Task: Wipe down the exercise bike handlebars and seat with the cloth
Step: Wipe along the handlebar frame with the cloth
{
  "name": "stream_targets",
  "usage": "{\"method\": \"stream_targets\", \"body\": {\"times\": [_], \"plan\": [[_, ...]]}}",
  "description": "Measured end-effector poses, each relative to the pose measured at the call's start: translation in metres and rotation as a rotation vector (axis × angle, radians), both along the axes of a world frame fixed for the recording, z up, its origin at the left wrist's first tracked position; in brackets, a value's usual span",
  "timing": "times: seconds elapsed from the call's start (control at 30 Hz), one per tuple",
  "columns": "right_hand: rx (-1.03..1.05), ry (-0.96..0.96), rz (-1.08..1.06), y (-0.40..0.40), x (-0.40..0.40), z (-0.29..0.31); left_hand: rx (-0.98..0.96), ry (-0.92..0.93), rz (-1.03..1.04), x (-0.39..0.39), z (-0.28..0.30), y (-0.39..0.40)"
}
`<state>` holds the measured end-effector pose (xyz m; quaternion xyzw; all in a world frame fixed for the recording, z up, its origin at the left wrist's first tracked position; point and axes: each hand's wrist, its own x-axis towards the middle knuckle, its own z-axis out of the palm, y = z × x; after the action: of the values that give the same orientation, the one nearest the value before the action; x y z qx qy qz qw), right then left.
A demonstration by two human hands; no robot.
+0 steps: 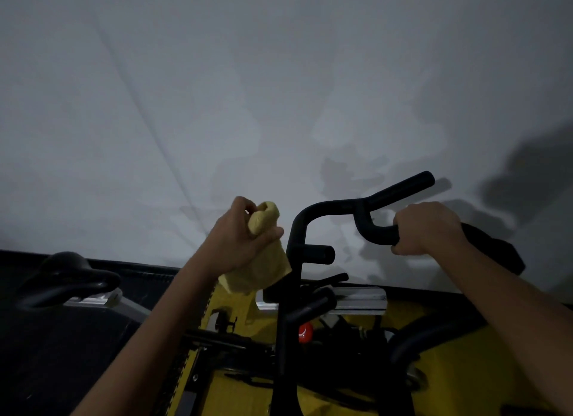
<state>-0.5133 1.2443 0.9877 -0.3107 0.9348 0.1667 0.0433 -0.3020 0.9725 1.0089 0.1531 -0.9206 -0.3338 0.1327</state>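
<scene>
Gripping the cloth beside the handlebar stem, with the other hand steadying the bar.

The left hand holds a bunched yellow terry cloth in curled fingers, raised just left of the black tubular handlebars; whether the hanging end of the cloth touches the stem cannot be told. The right hand is wrapped around the right grip section. A black padded saddle sits well apart at lower left, above the yellow bike frame. Risk: the loose hanging end could snag on the short black stub on the stem, and the section under the right hand would go unwiped unless that hand shifts.
</scene>
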Motion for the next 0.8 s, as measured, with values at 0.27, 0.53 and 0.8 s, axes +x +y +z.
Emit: {"method": "stream_targets", "body": {"times": [0.27,0.53,0.8], "plan": [[-0.003,0.012,-0.005,0.001,0.003,0.004,-0.468,-0.097,0.035,-0.014,-0.005,-0.03],[0.008,0.008,-0.014,0.0,0.004,0.005,-0.262,-0.165,-0.178,0.007,-0.042,0.045],[0.011,0.017,-0.014,0.0,0.003,0.004,-0.075,0.094,0.0,0.007,-0.066,0.049]]}}
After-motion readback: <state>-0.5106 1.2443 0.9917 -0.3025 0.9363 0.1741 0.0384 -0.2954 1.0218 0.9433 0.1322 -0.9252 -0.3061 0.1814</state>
